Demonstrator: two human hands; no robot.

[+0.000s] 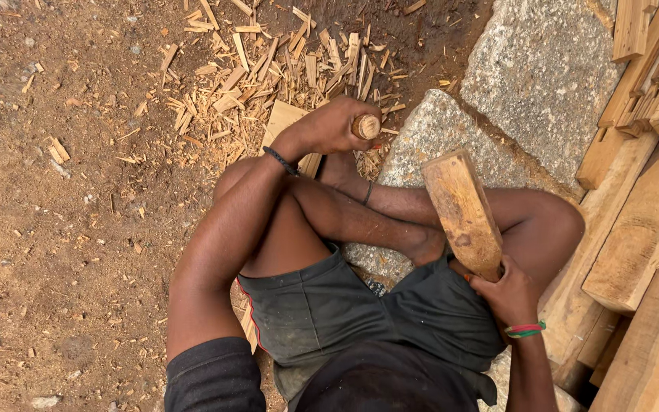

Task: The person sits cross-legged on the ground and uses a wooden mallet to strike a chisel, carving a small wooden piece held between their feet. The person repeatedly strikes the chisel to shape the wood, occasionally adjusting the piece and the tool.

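Chiselling step, mid-swing by the look of it. Left hand [333,126] is wrapped tight around the round wooden chisel handle [366,127], holding it upright against a pale board [287,122] on the ground just past the person's feet. Blade end is hidden under the fist, so I can't tell where it bites. Right hand [511,294] is clenched on the grip of a wooden mallet [463,214], head raised above the right knee and well apart from the chisel handle, not striking.

My read: next move calls for bringing the mallet down square on the handle top while the left fist keeps the tool steady; a skewed hit could slip toward the shin beside it.

Counts:
- chisel: one
- mallet: one
- board under the tool: one
- granite blocks [543,69]: two, person sits on the nearer
- stacked timber pieces [642,221]: several on the right, exact number unclear as they run off frame
- wood chips [268,69]: a big scattered pile on the dirt, too many to count
- wrist bands: one dark on the left, red-green on the right
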